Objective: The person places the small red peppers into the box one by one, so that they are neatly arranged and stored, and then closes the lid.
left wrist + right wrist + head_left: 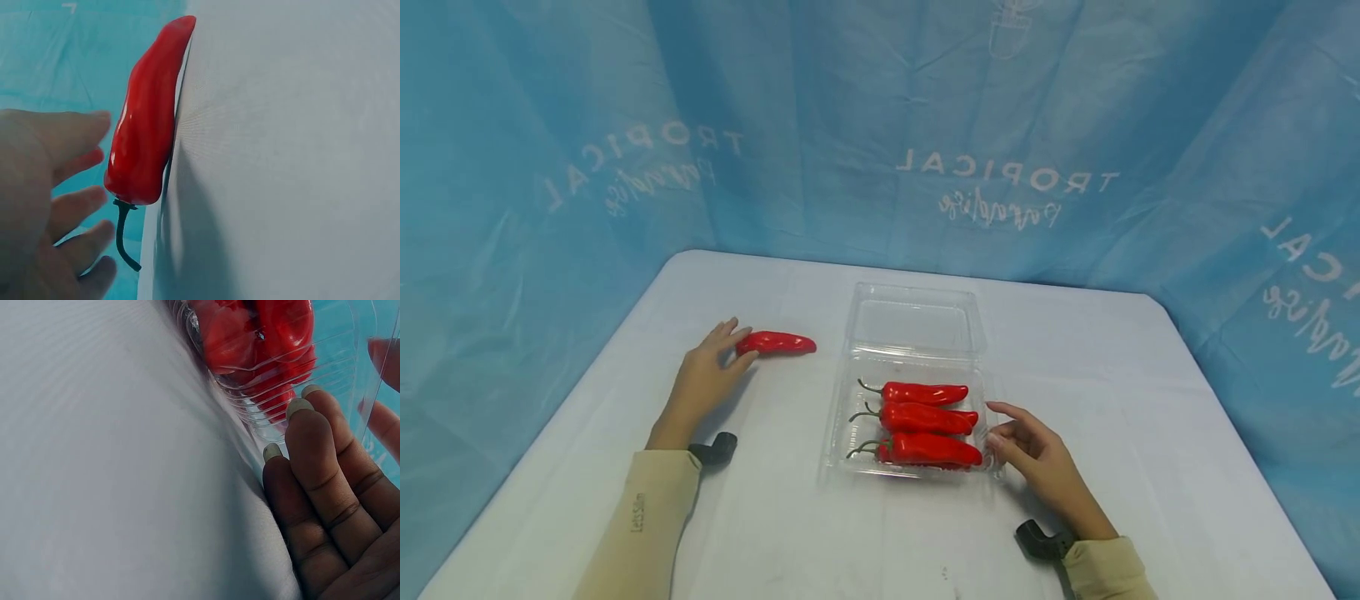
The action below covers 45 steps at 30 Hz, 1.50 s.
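Nearest is the right hand, its fingers apart and loosely bent at the box's right wall; how firmly they touch it, I cannot tell. The box sits on the counter, clear, thin and ribbed. It should be light and springy, easily dented or slid, so a flat steadying touch low on the wall ought to serve better than a squeeze. Inside, peppers lie in rows, stems to the left.

Farther off and to the left, the loose pepper lies on the counter, well apart from the box, tip pointing right. The left hand is at its stem end, with fingers spread apart and not closed round it. The glossy skin suggests a light, firm, rather slippery body that could roll under a one-sided push. Best hold: thumb and fingers on opposite sides of the thick shoulder, gently; the thin, curved stem looks too weak to lift by.

Beyond, the box's lid lies folded back.
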{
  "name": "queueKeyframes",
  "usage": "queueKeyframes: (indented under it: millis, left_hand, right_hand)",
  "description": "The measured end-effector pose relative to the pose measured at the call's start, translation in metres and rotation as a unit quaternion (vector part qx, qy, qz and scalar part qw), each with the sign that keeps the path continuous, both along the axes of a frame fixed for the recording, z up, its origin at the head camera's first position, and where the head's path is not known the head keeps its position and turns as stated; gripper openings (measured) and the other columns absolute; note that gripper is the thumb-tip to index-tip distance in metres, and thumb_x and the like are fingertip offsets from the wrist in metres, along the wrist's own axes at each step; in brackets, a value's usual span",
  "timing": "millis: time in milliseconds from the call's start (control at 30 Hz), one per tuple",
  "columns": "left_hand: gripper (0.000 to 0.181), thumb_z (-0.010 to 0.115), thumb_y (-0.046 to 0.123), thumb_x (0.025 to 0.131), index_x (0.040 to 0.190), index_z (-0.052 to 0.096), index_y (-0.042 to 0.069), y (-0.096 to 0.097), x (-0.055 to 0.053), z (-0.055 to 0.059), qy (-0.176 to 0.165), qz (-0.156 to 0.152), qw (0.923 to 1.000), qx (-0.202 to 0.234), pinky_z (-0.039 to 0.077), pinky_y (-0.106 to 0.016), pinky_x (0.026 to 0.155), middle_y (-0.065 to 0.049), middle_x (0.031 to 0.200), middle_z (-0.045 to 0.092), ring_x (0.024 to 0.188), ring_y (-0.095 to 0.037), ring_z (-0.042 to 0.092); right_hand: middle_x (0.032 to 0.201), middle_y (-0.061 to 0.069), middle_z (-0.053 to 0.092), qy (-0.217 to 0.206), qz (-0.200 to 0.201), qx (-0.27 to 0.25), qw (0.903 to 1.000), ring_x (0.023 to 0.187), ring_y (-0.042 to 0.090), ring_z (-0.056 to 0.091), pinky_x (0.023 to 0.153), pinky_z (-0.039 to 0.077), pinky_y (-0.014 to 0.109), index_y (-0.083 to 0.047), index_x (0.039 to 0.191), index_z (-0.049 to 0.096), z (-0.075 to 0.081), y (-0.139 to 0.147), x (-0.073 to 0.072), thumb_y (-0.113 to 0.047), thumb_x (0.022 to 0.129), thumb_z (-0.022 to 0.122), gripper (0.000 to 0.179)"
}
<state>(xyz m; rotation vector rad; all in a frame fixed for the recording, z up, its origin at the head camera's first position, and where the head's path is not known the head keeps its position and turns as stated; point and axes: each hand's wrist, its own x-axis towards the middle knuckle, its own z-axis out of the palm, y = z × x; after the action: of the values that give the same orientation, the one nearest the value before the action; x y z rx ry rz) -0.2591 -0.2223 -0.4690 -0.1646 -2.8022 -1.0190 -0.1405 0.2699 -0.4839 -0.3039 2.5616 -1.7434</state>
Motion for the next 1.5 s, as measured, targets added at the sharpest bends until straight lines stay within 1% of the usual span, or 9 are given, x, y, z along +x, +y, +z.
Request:
queueKeyframes:
  millis: [67,133,367,500,600,867,1167,1300,1500]
  left_hand:
    - [0.056,0.071,0.025,0.098,0.149,0.054,0.011,0.0,0.0,-0.002,-0.026,-0.001,0.9997,-0.002,0.029,-0.065,0.115,-0.016,0.16,0.039,0.15,-0.041,0.029]
    - [0.056,0.072,0.024,0.097,0.149,0.054,0.012,0.0,0.0,-0.004,-0.035,0.0,0.9994,-0.001,0.032,-0.064,0.114,-0.016,0.159,0.042,0.148,-0.04,0.032]
    - [0.045,0.076,0.013,0.093,0.137,0.064,0.012,-0.002,-0.001,-0.01,0.004,0.026,0.9994,0.022,0.039,-0.061,0.111,-0.015,0.146,0.057,0.141,-0.038,0.045]
    - [0.04,0.075,0.01,0.094,0.133,0.067,0.012,-0.004,-0.001,-0.013,0.006,0.051,0.9977,0.045,0.042,-0.058,0.109,-0.014,0.141,0.061,0.138,-0.037,0.049]
    - [0.039,0.074,0.011,0.094,0.132,0.067,0.011,-0.004,-0.001,-0.012,0.003,0.055,0.9971,0.053,0.043,-0.058,0.109,-0.015,0.14,0.061,0.137,-0.037,0.049]
    - [0.04,0.074,0.014,0.096,0.135,0.066,0.012,-0.002,0.002,-0.004,0.025,0.045,0.9959,0.074,0.041,-0.06,0.109,-0.013,0.139,0.062,0.137,-0.035,0.051]
    - [0.041,0.073,0.022,0.097,0.137,0.066,0.015,0.006,0.005,0.006,0.045,0.051,0.9944,0.081,0.042,-0.06,0.109,-0.011,0.139,0.063,0.133,-0.032,0.054]
    - [0.041,0.074,0.022,0.096,0.136,0.067,0.016,0.012,0.009,0.013,0.07,0.048,0.992,0.093,0.044,-0.059,0.108,-0.008,0.137,0.065,0.13,-0.03,0.057]
    - [0.041,0.076,0.023,0.095,0.135,0.068,0.017,0.025,0.014,0.022,0.113,0.023,0.9879,0.103,0.047,-0.056,0.106,-0.005,0.135,0.066,0.126,-0.026,0.06]
  right_hand:
    - [0.105,0.011,0.07,0.001,0.001,-0.002,1.0,0.08,0.021,0.069,0.074,0.06,0.03,-0.015,0.145,0.055,0.0,0.0,0.0,-0.019,0.099,0.069,0.048]
    - [0.104,0.012,0.07,0.002,0.004,-0.004,1.0,0.08,0.021,0.069,0.074,0.06,0.03,-0.014,0.145,0.055,-0.001,0.0,0.0,-0.018,0.099,0.069,0.048]
    - [0.105,0.011,0.07,0.002,0.004,0.0,1.0,0.08,0.022,0.07,0.074,0.06,0.03,-0.016,0.145,0.055,-0.001,0.001,-0.001,-0.02,0.099,0.069,0.048]
    - [0.105,0.011,0.07,0.005,0.005,0.001,1.0,0.081,0.022,0.07,0.073,0.061,0.031,-0.015,0.145,0.054,-0.001,0.001,-0.001,-0.02,0.099,0.069,0.048]
    - [0.105,0.011,0.07,0.008,0.008,0.0,0.9999,0.081,0.022,0.07,0.073,0.061,0.031,-0.014,0.146,0.054,-0.001,0.002,-0.001,-0.019,0.1,0.069,0.048]
    - [0.105,0.011,0.071,0.013,0.012,-0.003,0.9998,0.08,0.022,0.07,0.073,0.061,0.031,-0.013,0.146,0.054,-0.002,0.002,-0.002,-0.017,0.1,0.068,0.049]
    - [0.104,0.012,0.071,0.006,0.008,0.002,0.9999,0.08,0.021,0.07,0.073,0.061,0.03,-0.012,0.146,0.054,-0.001,0.001,0.0,-0.018,0.099,0.069,0.049]
    - [0.104,0.011,0.071,0.007,0.004,0.004,1.0,0.08,0.021,0.07,0.073,0.061,0.03,-0.013,0.145,0.055,0.001,0.0,0.0,-0.018,0.099,0.069,0.048]
    - [0.104,0.011,0.071,0.008,0.005,0.009,0.9999,0.08,0.02,0.07,0.073,0.061,0.029,-0.012,0.145,0.054,0.002,0.0,-0.001,-0.018,0.099,0.07,0.049]
